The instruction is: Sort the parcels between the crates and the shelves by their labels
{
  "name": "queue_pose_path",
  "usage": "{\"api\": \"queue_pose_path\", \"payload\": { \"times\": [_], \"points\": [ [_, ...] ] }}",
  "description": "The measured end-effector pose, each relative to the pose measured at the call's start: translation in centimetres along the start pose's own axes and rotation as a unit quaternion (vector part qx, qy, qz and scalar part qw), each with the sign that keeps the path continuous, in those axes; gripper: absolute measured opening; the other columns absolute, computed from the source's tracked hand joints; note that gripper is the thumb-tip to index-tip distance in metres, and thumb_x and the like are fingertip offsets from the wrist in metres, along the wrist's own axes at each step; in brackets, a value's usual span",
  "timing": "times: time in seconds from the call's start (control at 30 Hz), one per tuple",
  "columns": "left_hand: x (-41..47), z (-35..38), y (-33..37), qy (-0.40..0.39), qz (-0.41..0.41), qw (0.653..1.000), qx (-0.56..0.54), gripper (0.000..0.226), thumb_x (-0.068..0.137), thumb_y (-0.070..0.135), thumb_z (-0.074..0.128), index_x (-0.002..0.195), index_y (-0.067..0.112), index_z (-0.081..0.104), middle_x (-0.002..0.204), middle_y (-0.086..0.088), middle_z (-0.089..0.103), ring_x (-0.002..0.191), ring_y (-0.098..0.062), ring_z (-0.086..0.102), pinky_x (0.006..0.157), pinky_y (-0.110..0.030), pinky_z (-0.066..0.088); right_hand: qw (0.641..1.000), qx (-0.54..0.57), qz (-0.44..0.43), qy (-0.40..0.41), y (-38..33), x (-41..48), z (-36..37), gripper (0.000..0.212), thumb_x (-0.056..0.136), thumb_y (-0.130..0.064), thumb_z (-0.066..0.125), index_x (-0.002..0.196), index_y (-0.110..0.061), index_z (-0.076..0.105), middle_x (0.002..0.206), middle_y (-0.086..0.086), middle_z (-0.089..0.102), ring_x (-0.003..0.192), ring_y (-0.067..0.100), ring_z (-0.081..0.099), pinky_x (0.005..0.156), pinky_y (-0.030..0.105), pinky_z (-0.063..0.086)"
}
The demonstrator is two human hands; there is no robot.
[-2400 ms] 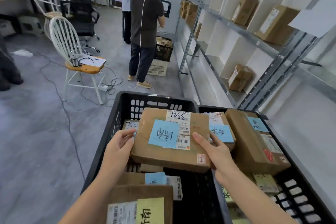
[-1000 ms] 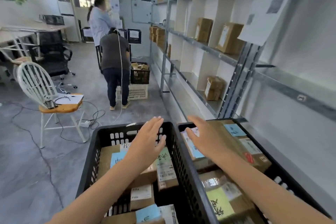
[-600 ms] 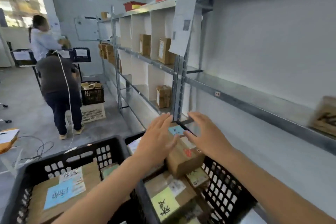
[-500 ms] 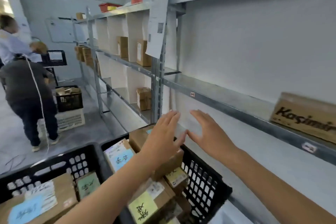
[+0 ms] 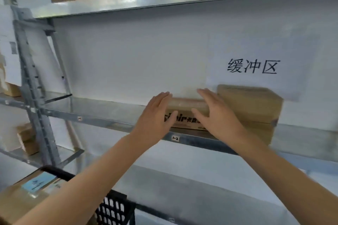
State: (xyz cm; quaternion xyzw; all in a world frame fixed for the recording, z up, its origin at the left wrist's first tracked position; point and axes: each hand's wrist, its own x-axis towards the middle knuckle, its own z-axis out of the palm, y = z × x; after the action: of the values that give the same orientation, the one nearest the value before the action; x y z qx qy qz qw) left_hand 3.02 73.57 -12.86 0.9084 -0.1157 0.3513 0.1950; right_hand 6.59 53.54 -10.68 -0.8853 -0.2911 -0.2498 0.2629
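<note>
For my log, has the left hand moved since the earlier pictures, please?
Yes: the left hand rose from over the crate to the printed box on the shelf.

A white sheet point(image 5: 256, 47) on the back wall of the shelf point(image 5: 109, 113) is showing three black characters: 缓冲区. A small tag point(image 5: 175, 138) on the shelf's front edge is reading 1-2. The low carton point(image 5: 183, 107) is showing black print, mostly covered, with only "ir" legible. The blue note point(image 5: 37, 182) on a parcel point(image 5: 14, 201) is carrying handwriting too blurred to read.
</note>
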Motion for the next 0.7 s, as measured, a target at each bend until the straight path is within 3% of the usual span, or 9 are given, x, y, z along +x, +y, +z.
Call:
{"api": "queue_pose_path", "payload": {
  "times": [0.1,0.2,0.27,0.33,0.4,0.47,0.53,0.63,0.7],
  "points": [
    [2.8,2.4,3.4,-0.023,0.024,0.999,-0.032,0.054,0.102,0.029,0.051,0.151,0.012,0.037,0.159,-0.003,0.034,0.147,-0.015,0.027,0.114,-0.017,0.012,0.999,-0.028,-0.003,0.038,2.6,-1.4,-3.1,0.06,0.1,-0.037,0.053,0.153,-0.024,0.031,0.16,-0.004,0.03,0.148,0.008,0.02,0.115,0.02,0.014],
    [4.7,4.5,6.5,-0.062,-0.008,0.991,-0.12,0.052,0.104,0.036,0.044,0.152,0.017,0.034,0.159,0.0,0.033,0.145,-0.012,0.028,0.109,-0.019,0.017,0.996,-0.021,0.02,0.086,4.9,-2.5,-5.8,0.055,0.1,-0.036,0.052,0.151,-0.025,0.037,0.157,-0.008,0.035,0.14,-0.007,0.017,0.107,0.002,0.004],
    [5.5,5.6,8.0,-0.076,-0.046,0.982,-0.166,0.053,0.105,0.044,0.038,0.152,0.02,0.035,0.157,0.002,0.036,0.143,-0.013,0.032,0.109,-0.023,0.022,0.992,-0.009,0.052,0.114,6.7,-3.1,-7.4,0.051,0.1,-0.035,0.051,0.149,-0.024,0.04,0.154,-0.007,0.039,0.141,0.002,0.027,0.113,0.011,0.013],
    [6.1,6.6,9.2,-0.09,-0.069,0.976,-0.186,0.053,0.104,0.049,0.034,0.148,0.02,0.041,0.149,0.005,0.045,0.136,-0.013,0.042,0.105,-0.022,0.031,0.989,0.003,0.099,0.112,8.6,-3.8,-8.7,0.051,0.101,-0.038,0.047,0.149,-0.023,0.039,0.152,-0.006,0.04,0.139,0.01,0.038,0.109,0.022,0.027],
    [6.4,7.4,10.1,-0.107,-0.08,0.972,-0.192,0.048,0.104,0.051,0.032,0.134,0.02,0.052,0.124,0.013,0.058,0.115,-0.011,0.055,0.083,-0.013,0.039,0.985,0.019,0.146,0.095,10.2,-4.4,-9.3,0.051,0.102,-0.041,0.044,0.149,-0.021,0.038,0.151,-0.003,0.042,0.133,0.013,0.044,0.105,0.024,0.033],
    [6.7,8.1,10.6,-0.123,-0.1,0.969,-0.188,0.043,0.103,0.054,0.029,0.115,0.022,0.055,0.1,0.011,0.062,0.093,-0.01,0.06,0.066,-0.017,0.038,0.978,0.058,0.179,0.094,11.4,-4.7,-9.4,0.054,0.102,-0.046,0.042,0.149,-0.02,0.038,0.151,0.0,0.042,0.128,0.012,0.046,0.1,0.024,0.032],
    [6.8,8.6,10.9,-0.126,-0.111,0.971,-0.17,0.046,0.102,0.058,0.026,0.108,0.022,0.054,0.091,0.009,0.062,0.083,-0.003,0.058,0.062,-0.019,0.037,0.963,0.113,0.226,0.093,12.0,-4.9,-9.4,0.065,0.1,-0.056,0.038,0.152,-0.019,0.032,0.153,0.002,0.039,0.123,0.012,0.05,0.097,0.023,0.029],
    [6.7,8.8,11.5,-0.111,-0.117,0.975,-0.153,0.056,0.1,0.062,0.024,0.098,0.018,0.058,0.085,0.005,0.063,0.079,-0.004,0.058,0.061,-0.021,0.037,0.938,0.179,0.295,0.028,12.4,-4.9,-9.1,0.089,0.087,-0.08,0.024,0.144,-0.015,0.044,0.135,0.001,0.056,0.103,0.012,0.06,0.092,0.032,0.044],
    [6.5,8.5,12.0,-0.107,-0.122,0.974,-0.159,0.06,0.099,0.063,0.023,0.094,0.015,0.059,0.084,0.003,0.063,0.078,-0.007,0.058,0.061,-0.023,0.038,0.923,0.205,0.324,0.003,12.5,-5.1,-8.9,0.095,0.08,-0.086,0.021,0.136,-0.015,0.051,0.128,0.003,0.059,0.113,0.021,0.058,0.101,0.041,0.045]
  ]
}}
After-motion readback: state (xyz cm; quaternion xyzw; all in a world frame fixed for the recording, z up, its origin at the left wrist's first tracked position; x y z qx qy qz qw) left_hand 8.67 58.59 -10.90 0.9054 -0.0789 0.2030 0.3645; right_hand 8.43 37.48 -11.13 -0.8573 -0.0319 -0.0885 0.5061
